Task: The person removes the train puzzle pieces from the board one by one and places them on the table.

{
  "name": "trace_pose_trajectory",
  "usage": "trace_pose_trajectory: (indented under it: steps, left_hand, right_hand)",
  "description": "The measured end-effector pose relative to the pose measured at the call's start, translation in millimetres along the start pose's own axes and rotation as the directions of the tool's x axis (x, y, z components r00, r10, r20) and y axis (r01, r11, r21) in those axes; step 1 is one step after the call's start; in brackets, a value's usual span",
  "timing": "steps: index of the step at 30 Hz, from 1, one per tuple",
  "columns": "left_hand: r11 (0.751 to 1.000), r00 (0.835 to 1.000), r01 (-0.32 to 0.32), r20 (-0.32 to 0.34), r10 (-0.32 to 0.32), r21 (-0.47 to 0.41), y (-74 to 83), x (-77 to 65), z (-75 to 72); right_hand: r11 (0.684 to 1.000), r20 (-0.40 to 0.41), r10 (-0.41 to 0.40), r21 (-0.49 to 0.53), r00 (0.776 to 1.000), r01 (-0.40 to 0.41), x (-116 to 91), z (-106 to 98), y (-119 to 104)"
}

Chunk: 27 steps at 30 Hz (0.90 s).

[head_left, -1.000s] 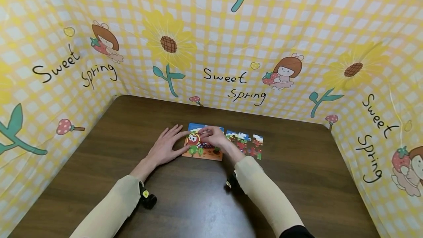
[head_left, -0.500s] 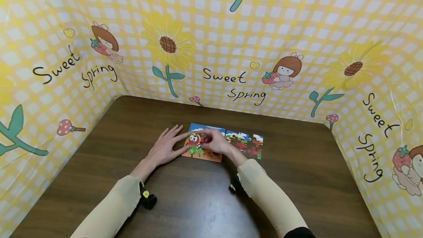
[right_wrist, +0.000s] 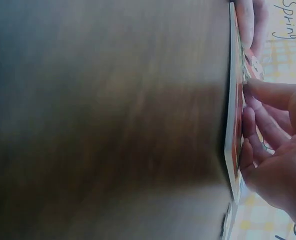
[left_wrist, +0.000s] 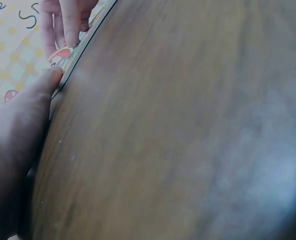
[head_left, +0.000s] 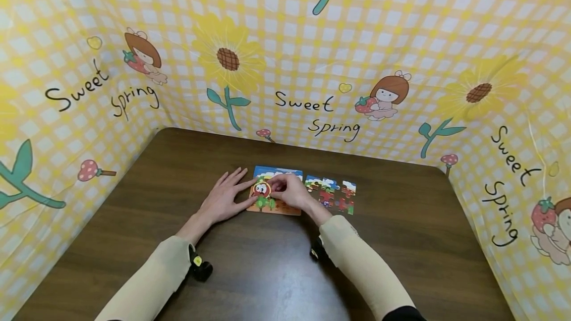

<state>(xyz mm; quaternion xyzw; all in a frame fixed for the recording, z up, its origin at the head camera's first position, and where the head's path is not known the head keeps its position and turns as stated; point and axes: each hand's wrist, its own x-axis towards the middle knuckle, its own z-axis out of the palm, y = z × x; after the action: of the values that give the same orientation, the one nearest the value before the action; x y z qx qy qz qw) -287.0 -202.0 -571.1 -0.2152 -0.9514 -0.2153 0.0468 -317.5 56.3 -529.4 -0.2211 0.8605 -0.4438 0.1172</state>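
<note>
Left hand (head_left: 221, 201) lay spread against puzzle board (head_left: 278, 209), mid-frame, likely steadying it; right hand (head_left: 292, 192) pinched red-faced piece (head_left: 261, 190).

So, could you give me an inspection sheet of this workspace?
Surface: dark wood-grain table, glare near the front.
Job's things: puzzle board; red-faced piece over it; jigsaw pieces to its right, with gaps.
Clutter: nothing seen.
Grip: left hand, fingers spread, at the puzzle board's left edge; right hand seems to pinch the red-faced piece.
Cables: nothing seen.
Surroundings: yellow checked cloth behind and at both sides; black device at each wrist.
</note>
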Motion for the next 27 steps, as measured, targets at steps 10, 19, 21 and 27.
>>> trace_pose_trajectory:
  steps: [10,19,21,27]
  left_hand:
    - [1.0,1.0,-0.009,0.0,0.009,-0.005,0.8,0.1,0.3]
    - [1.0,1.0,-0.011,0.003,0.011,0.01,1.0,-0.1,0.3]
    - [1.0,1.0,-0.014,-0.003,0.014,0.016,1.5,-0.2,-0.4]
    - [1.0,1.0,-0.019,0.0,0.019,0.014,3.2,-0.9,-2.0]
  right_hand:
    - [0.999,-0.021,-0.004,-0.04,1.0,0.003,-0.7,-6.9,5.5]
    - [0.999,0.04,-0.003,-0.033,0.999,0.004,1.1,-6.1,4.0]
    - [0.999,0.058,-0.01,-0.05,0.998,0.013,1.4,-5.0,2.6]
    - [0.996,0.049,0.001,-0.092,0.999,0.004,0.0,-1.5,0.8]
